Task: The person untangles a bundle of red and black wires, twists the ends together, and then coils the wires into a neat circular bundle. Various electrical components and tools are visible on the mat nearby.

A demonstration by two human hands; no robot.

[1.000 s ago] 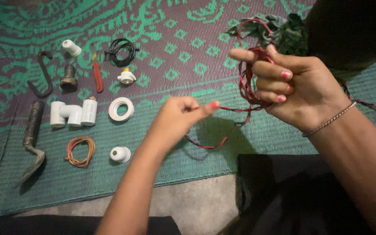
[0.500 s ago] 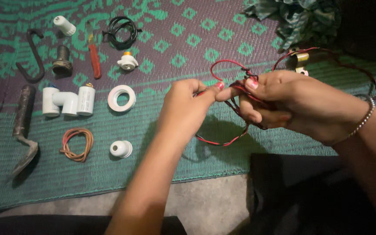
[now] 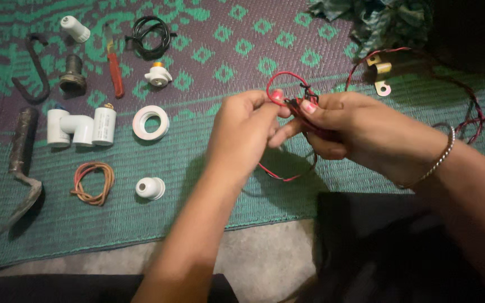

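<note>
Red-and-black twisted wire (image 3: 288,84) sits pinched between both our hands above the green and maroon woven mat (image 3: 225,50), a small loop of it arching up over our fingertips and another bend hanging below them. Our left hand (image 3: 242,132) is closed narrow, thumb and forefinger nipping the wire near its loop. Our right hand (image 3: 349,132) is curled around a bunch of the same wire, thumb pressed on top, a thin bracelet (image 3: 439,160) at the wrist. More of the wire trails away to the right across the mat.

Just beyond our right hand lies a brass-coloured metal clamp (image 3: 381,76), and behind it a crumpled dark green cloth (image 3: 388,25).

Well apart to the left we see small parts laid out in rows: a white plastic pipe elbow (image 3: 79,128), a white tape roll (image 3: 151,123), a white round fitting (image 3: 150,188), a coil of orange-brown wire (image 3: 92,183), a coil of black wire (image 3: 151,35), a red-handled tool (image 3: 114,70), a white holder with an orange tip (image 3: 158,74), a dark metal hook (image 3: 32,70) and a rusty metal bar (image 3: 22,163). None shows a label we can make out.
</note>
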